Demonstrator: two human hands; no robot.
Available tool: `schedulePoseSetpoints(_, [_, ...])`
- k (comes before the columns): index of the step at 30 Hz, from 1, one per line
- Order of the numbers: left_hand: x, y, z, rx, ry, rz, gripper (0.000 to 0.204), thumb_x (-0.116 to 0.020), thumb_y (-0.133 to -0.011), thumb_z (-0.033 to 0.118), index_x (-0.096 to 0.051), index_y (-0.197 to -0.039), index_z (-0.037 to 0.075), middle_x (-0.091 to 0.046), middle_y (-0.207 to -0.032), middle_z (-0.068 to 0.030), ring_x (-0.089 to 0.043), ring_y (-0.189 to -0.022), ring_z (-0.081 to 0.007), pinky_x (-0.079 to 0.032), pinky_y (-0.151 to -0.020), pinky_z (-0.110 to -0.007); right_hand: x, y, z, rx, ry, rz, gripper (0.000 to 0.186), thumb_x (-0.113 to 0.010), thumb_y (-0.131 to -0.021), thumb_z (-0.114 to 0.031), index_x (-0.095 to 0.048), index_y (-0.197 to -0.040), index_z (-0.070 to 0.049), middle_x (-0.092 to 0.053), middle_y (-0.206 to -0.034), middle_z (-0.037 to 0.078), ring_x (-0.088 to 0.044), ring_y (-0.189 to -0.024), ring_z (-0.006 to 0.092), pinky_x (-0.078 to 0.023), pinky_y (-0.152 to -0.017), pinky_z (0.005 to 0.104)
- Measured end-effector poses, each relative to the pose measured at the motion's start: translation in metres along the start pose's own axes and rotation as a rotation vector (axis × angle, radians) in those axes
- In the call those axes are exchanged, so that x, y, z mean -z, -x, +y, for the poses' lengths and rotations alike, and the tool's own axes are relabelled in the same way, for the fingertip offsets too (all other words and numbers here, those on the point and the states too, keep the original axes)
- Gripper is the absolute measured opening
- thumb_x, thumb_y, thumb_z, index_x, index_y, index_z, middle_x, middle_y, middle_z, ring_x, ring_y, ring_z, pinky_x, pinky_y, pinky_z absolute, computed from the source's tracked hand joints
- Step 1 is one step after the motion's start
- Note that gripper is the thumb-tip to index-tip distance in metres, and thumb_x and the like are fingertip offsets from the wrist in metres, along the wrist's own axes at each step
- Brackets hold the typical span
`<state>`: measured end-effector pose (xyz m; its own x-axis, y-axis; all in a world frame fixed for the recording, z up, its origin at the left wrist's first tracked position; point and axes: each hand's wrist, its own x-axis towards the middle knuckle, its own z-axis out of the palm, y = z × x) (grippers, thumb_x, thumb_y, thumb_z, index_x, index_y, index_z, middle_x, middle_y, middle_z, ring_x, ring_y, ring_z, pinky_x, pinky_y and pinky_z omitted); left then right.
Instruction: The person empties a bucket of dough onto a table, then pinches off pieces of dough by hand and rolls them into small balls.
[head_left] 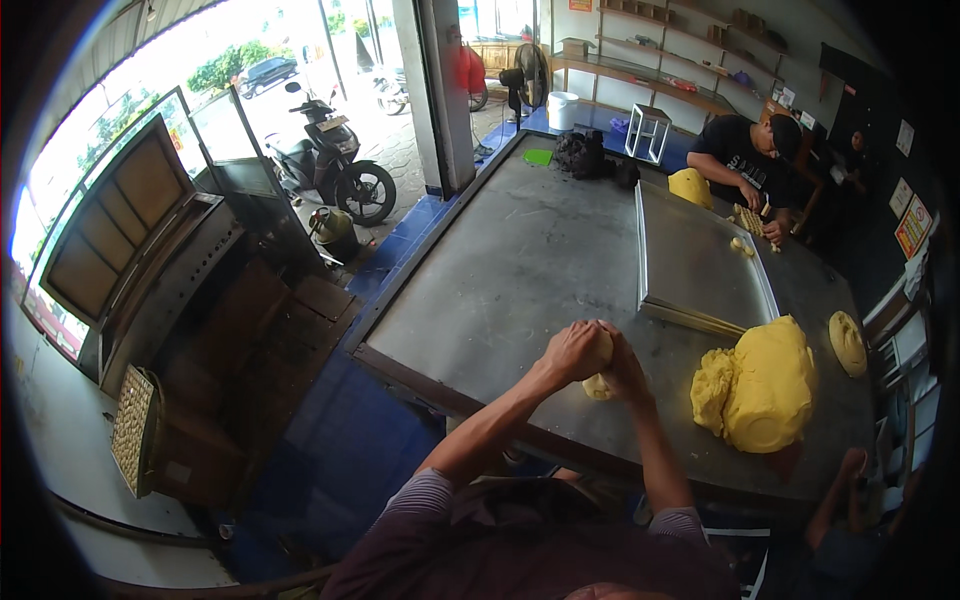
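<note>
Along the near side of the metal surface, we have both hands wrapped around a pale dough: the left hand clasps it from the left and the right hand from the right, fingers close together over the top. Part of it bulges out below the palms toward us; our fingers cover so much that we cannot tell whether it is one piece or two.

We judge it soft, fairly light and easily dented, perhaps tacky rather than slippery, so a broad palm hold around its middle suits it better than pinching fingertips. Its long axis seems to run near to far, the bulging end pointing toward us.

Right of our hands sits a large yellow dough, a smaller yellow lump against its left side. Farther right lies an oval dough, also lengthwise near to far. Beyond, a metal tray carries a few small pieces, and past it a co-worker leans over the surface.
</note>
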<state>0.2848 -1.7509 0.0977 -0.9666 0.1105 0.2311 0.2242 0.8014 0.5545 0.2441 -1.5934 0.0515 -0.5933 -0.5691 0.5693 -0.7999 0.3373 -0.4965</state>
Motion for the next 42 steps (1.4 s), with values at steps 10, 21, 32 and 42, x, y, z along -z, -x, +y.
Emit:
schedulePoseSetpoints(10, [0.028,0.024,-0.011,0.19,0.107,0.148,0.051,-0.049,-0.098,0.037,-0.056,-0.077,-0.008,-0.057,-0.065,-0.0282,-0.059,-0.066,-0.0476,-0.046,-0.062,-0.053,-0.038,-0.118,0.056,-0.095,0.173,0.067,0.027,-0.061,-0.085,-0.031,-0.057,-0.101,-0.009,-0.055,-0.085,0.018,-0.059,-0.079,0.0421,-0.049,-0.069,0.049])
schedulePoseSetpoints(21, [0.059,0.071,0.025,0.202,0.502,0.191,0.053,-0.041,-0.101,0.043,-0.055,-0.082,-0.004,-0.06,-0.068,-0.0222,-0.058,-0.065,-0.0413,-0.045,-0.063,-0.046,-0.037,-0.197,0.202,-0.934,0.075,0.188,0.048,-0.07,-0.077,-0.026,-0.06,-0.115,0.001,-0.064,-0.109,0.028,-0.067,-0.098,0.0382,-0.054,-0.084,0.0451])
schedulePoseSetpoints(32, [-0.017,0.055,-0.023,0.289,1.408,0.611,0.029,-0.056,-0.099,0.024,-0.05,-0.117,0.003,-0.06,-0.096,-0.0042,-0.058,-0.091,-0.0099,-0.051,-0.071,-0.025,-0.04,-0.048,-0.028,-0.57,-1.109,-0.434,0.058,-0.059,-0.094,-0.044,-0.05,-0.133,-0.001,-0.063,-0.103,0.008,-0.061,-0.092,0.0152,-0.051,-0.075,0.0313])
schedulePoseSetpoints(42, [-0.054,0.064,-0.024,0.327,0.964,0.032,0.032,-0.071,-0.088,0.021,-0.059,-0.107,-0.001,-0.069,-0.096,-0.0141,-0.067,-0.086,-0.0161,-0.055,-0.078,-0.031,0.047,0.079,-0.017,-0.373,-0.066,-0.275,0.027,-0.071,-0.087,-0.021,-0.071,-0.108,-0.005,-0.064,-0.084,0.008,-0.061,-0.073,0.0191,-0.048,-0.062,0.0331])
